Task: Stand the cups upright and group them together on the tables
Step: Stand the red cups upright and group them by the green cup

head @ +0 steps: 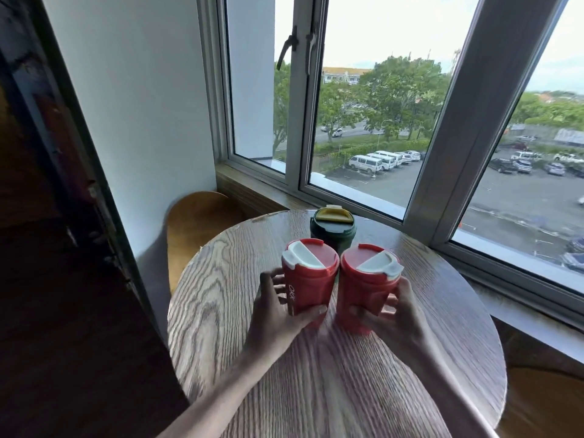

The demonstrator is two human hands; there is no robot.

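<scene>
Head view: left hand (278, 306) grips left red cup (308, 279), right hand (395, 314) grips right red cup (363, 286); 2 upright cups nearly touching on counter (227, 279), green cup (331, 229) just behind.

Each hand gripping a red cup — left hand (278, 306), right hand (393, 314), green cup (333, 229) behind

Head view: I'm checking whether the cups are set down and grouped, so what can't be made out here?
- Bases of the left red cup and right red cup: head view, covered by the left hand and right hand and blurred; on the table or lifted, cannot tell.
- Green cup, lower body: head view, hidden behind the two red ones; whether it touches them, cannot tell.
</scene>
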